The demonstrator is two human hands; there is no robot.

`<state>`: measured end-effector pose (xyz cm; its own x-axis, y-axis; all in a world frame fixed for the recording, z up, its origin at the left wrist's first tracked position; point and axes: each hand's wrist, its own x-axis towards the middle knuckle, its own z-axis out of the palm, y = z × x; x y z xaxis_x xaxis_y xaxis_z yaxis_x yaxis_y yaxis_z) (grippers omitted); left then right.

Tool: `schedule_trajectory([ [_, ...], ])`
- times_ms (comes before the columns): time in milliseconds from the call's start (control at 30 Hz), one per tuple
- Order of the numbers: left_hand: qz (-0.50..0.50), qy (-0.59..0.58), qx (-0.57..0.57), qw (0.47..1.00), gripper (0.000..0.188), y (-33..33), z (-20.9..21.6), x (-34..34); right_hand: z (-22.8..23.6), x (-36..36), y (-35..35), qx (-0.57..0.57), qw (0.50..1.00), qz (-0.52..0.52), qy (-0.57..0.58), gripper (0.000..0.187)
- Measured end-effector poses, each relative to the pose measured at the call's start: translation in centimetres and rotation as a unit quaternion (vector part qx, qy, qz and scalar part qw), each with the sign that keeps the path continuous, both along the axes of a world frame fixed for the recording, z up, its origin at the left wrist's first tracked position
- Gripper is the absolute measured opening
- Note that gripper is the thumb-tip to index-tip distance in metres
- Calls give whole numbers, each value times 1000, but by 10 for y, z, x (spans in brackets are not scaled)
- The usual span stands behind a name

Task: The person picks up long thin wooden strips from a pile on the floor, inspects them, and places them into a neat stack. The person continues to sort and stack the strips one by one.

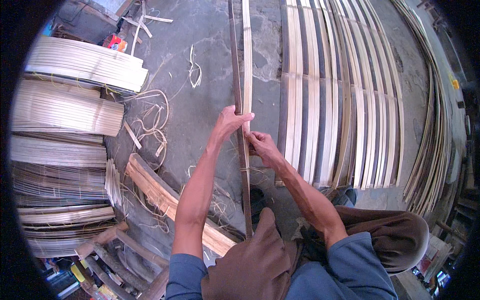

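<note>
A dark bamboo strip (234,55) runs lengthwise in front of me, from the top of the view down to my lap. Alongside it on the right lies a pale bamboo strip (247,55), its near end between my hands. My left hand (232,121) is closed around both strips, thumb across the pale one. Just nearer to me, my right hand (265,149) has its fingers bent in a pinch at the pale strip's near end. Its fingertips are partly hidden. Below the hands a thin tie (245,170) crosses the dark strip.
On the right lies a slatted bamboo panel (320,95) of alternating pale and dark strips, with long loose strips (425,125) beyond it. Bundled slats (75,107) are stacked at the left. A split log (165,195) and curled fibre scraps (155,130) lie on the concrete floor.
</note>
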<state>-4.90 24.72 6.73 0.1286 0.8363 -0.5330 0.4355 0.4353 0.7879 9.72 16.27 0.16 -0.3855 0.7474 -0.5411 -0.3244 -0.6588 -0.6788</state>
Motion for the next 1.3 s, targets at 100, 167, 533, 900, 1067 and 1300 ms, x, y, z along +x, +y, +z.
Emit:
schedule_trajectory([
  [100, -7, -46, 24, 999, 31, -2, -11, -8, 11, 3, 4, -6, 1000, 26, 16, 30],
  [167, -15, -52, -31, 998, 32, 2, -1, -9, 16, 12, 7, -25, 996, 56, 63, 31],
  [533, 19, -82, -16, 996, 32, 5, -4, -12, 3, 8, 3, -51, 991, 31, 117, 28],
  [900, 57, -4, 25, 998, 36, 3, -20, 5, -7, 11, 6, -3, 999, 13, -32, 29],
  [1067, 57, -49, -17, 997, 31, -3, -33, 5, -10, 8, -1, -37, 999, -3, -16, 27],
  [1300, 101, -241, -126, 957, 38, -1, -26, 5, 2, 45, 2, 104, 984, 79, -124, 29],
])
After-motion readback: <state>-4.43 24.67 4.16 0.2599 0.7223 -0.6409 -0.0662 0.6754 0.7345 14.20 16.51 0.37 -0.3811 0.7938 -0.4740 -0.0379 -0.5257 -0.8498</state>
